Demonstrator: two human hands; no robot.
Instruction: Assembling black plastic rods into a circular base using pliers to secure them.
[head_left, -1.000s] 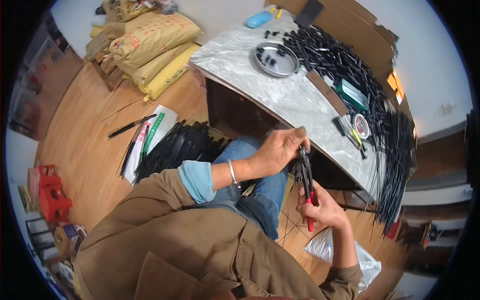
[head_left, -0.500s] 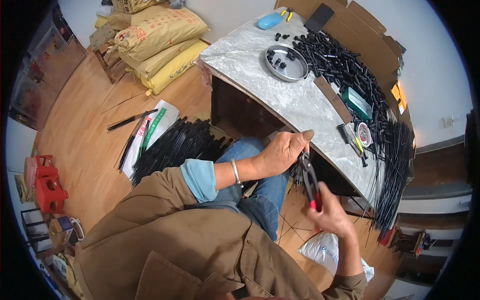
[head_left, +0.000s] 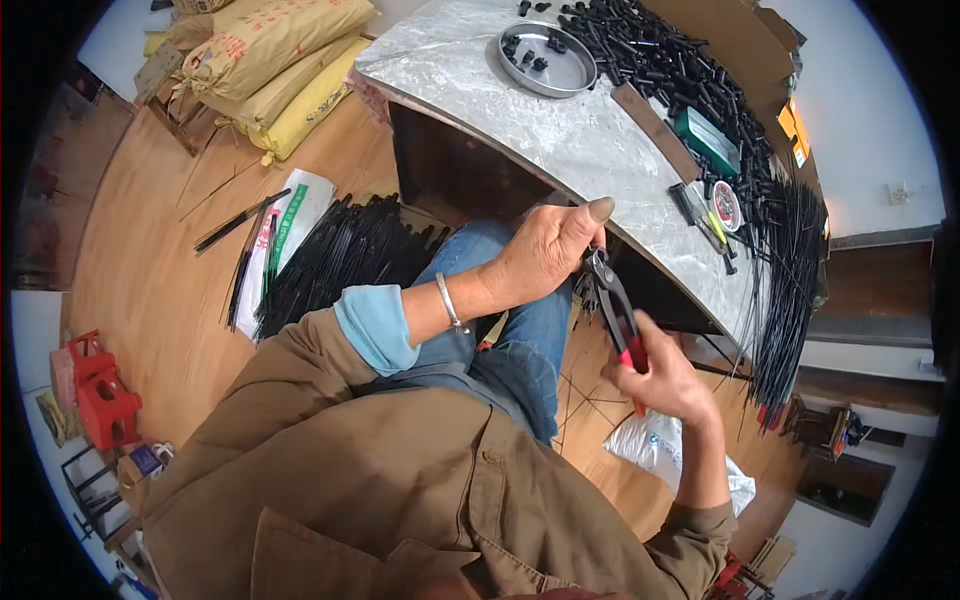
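Note:
My left hand (head_left: 548, 250) is at the front edge of the table, thumb up and fingers curled closed. Whatever lies inside those fingers is mostly hidden; only a small dark bit shows below them. A pair of pliers (head_left: 614, 300) with dark jaws and red handles is gripped in my right hand (head_left: 662, 372). Its jaws point up and touch, or nearly touch, the underside of my left fingers. Both hands are over my lap, beside the table edge.
The grey marble-patterned table (head_left: 560, 150) bears a round metal tray (head_left: 575, 80), a heap of black plastic pieces (head_left: 670, 60), a green box (head_left: 708, 140) and thin black rods (head_left: 785, 280). Black rods (head_left: 345, 250) also lie on the floor at left, near stacked sacks (head_left: 270, 90).
The whole view has shifted, so table and floor things sit higher and further left. Both hands keep nearly the same pose, with the pliers' jaws still at my left fingers.

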